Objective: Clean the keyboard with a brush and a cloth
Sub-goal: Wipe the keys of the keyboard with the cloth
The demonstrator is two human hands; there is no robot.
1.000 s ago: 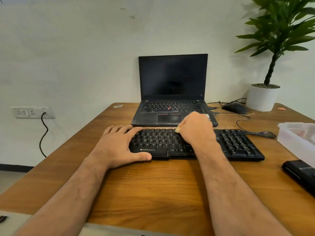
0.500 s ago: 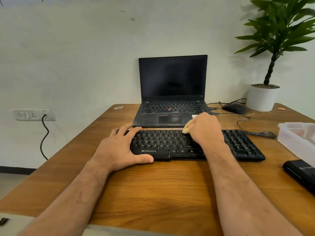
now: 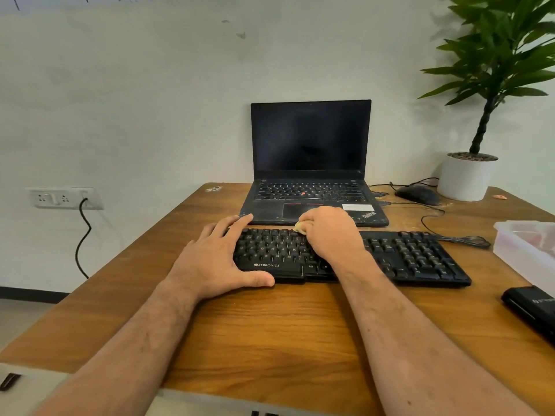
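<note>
A black keyboard [image 3: 414, 256] lies across the wooden table [image 3: 270, 334], in front of an open laptop. My left hand [image 3: 219, 259] rests flat on the keyboard's left end, fingers straight over the far edge and thumb along the front edge. My right hand [image 3: 330, 232] is curled over the middle keys near the top row. It grips a small pale yellowish object [image 3: 299, 227], of which only a tip shows past the fingers. I cannot tell whether it is the brush or the cloth.
A black laptop [image 3: 310, 163] stands open behind the keyboard. A mouse [image 3: 417, 194] with cable and a potted plant [image 3: 467, 175] sit at the back right. A clear plastic box [image 3: 525, 250] and a black case [image 3: 531, 307] are at the right edge. A wall socket [image 3: 64, 198] is on the left.
My right hand slid right along the keys, then back left and up to the top row. The left hand has stayed on the keyboard's left end.
</note>
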